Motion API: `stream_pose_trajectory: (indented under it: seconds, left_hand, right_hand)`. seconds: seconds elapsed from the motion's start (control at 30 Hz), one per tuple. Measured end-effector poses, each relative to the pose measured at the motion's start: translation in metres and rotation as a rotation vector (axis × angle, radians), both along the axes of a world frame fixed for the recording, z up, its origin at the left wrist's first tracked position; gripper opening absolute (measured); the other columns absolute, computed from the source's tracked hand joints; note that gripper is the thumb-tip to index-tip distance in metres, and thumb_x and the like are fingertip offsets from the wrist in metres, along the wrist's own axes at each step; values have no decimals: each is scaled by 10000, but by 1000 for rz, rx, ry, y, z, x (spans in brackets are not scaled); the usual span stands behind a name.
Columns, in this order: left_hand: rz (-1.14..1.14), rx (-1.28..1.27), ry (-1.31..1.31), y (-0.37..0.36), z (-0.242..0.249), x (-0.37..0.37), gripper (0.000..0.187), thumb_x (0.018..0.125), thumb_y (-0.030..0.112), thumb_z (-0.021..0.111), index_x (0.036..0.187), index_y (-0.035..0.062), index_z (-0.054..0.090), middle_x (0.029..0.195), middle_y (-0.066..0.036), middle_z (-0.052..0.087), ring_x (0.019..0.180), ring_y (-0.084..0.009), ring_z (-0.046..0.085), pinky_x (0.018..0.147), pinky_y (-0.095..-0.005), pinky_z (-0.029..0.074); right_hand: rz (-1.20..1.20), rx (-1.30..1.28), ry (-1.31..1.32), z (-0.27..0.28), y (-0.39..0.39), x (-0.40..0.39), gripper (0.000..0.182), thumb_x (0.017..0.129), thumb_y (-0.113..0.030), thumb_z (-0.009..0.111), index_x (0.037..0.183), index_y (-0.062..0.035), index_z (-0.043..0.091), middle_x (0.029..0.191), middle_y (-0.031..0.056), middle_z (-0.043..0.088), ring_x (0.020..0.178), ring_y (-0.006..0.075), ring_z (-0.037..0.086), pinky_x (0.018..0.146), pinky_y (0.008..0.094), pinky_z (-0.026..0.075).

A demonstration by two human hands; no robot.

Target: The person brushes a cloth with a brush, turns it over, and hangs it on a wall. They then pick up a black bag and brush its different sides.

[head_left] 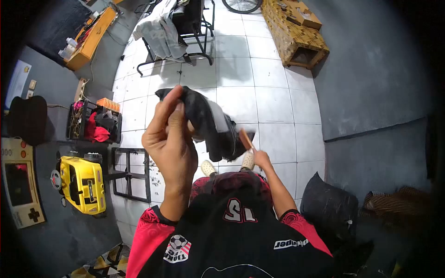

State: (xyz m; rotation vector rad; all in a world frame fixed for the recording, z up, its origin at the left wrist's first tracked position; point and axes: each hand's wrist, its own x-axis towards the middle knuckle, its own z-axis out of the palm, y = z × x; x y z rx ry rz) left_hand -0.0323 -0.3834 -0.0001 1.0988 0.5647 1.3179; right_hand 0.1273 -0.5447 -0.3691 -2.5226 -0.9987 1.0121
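My left hand (170,139) is raised at the middle, its thumb and fingers closed on a black cloth item (199,109) with a wide white band. The cloth hangs folded to the right of the fingers, and its exact kind does not show. Lower and to the right, my right hand (262,159) grips a small brown wooden-looking brush (245,139). Its head is right at the cloth's lower right end, where the view is slightly blurred.
A black-framed chair (192,34) with a pale cape (160,34) stands ahead. Dark bits lie on the white tiles. On the left are a black crate (76,125), a metal frame (131,175) and a yellow toy car (83,185); on the right, a woven bench (294,37) and dark cushion (329,201).
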Motion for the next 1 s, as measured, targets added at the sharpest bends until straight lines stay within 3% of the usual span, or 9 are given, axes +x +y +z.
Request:
stream_pose_trajectory:
  seconds: [0.1, 0.23, 0.3, 0.37, 0.5, 0.57, 0.73, 0.9, 1.0]
  left_hand:
    - [-81, -130, 28, -5, -1, 1, 293, 867, -11, 551, 1158, -45, 559, 980, -26, 570, 754, -39, 518, 649, -165, 443]
    - [-125, -112, 70, -9, -19, 2, 422, 818, -101, 557, 1232, -59, 489, 1011, -21, 530, 851, -62, 541, 742, -175, 449]
    - [-174, -135, 77, -11, -24, 0, 540, 762, -129, 609, 1270, -68, 437, 1117, -49, 520, 908, -78, 531, 761, -187, 466]
    - [-194, -152, 107, -15, -18, 3, 594, 735, -131, 639, 1283, -68, 417, 1173, -69, 511, 948, -94, 526, 784, -200, 475]
    - [-179, -109, 99, -8, -26, 6, 647, 712, -134, 663, 1296, -70, 392, 1289, -108, 446, 1005, -136, 516, 857, -242, 472]
    - [-176, -83, 35, -7, -23, 5, 654, 729, -129, 651, 1314, -69, 365, 1283, -105, 448, 1003, -133, 517, 843, -239, 471]
    - [-125, -39, -79, 0, -3, -1, 644, 760, -128, 617, 1337, -56, 339, 1156, -102, 525, 944, -107, 539, 789, -222, 479]
    - [-81, -27, -67, 6, -11, -14, 644, 772, -128, 596, 1350, -45, 323, 1303, -104, 446, 982, -88, 504, 809, -196, 455]
    - [-152, -42, 7, 9, -15, -25, 670, 790, -110, 581, 1374, -47, 259, 1315, -122, 429, 1073, -127, 481, 862, -231, 441]
  right_hand:
    - [65, -105, 49, -27, -24, -7, 429, 930, -303, 298, 969, -1, 600, 971, 262, 603, 954, 420, 563, 828, 509, 434]
    - [-128, 136, 176, 33, -3, -11, 474, 941, -343, 306, 839, 29, 581, 776, 228, 625, 736, 406, 598, 707, 484, 450]
    - [-377, 481, 442, 98, 13, -25, 426, 950, -335, 330, 780, 8, 517, 570, 128, 529, 530, 310, 539, 527, 419, 433]
    - [-486, 719, 893, 193, 24, -44, 377, 968, -422, 321, 780, -102, 388, 559, -44, 311, 427, 35, 273, 366, 202, 230]
    - [-149, 914, 704, 237, 19, -59, 280, 931, -219, 411, 786, 8, 488, 541, 83, 446, 477, 170, 496, 430, 308, 387]
    - [-53, 953, 467, 205, 28, -63, 383, 965, -379, 367, 767, -56, 423, 581, 7, 392, 465, 78, 360, 428, 232, 313]
    - [-66, 269, -8, 33, 18, -38, 415, 943, -322, 322, 910, 16, 562, 796, 271, 597, 778, 432, 583, 725, 465, 459]
    - [205, -78, -14, -25, -17, -18, 435, 941, -305, 286, 891, 7, 585, 863, 271, 609, 824, 451, 581, 740, 517, 443]
    - [111, 213, 9, -16, -6, -26, 467, 958, -354, 295, 912, 14, 580, 668, 214, 599, 630, 362, 608, 544, 435, 465]
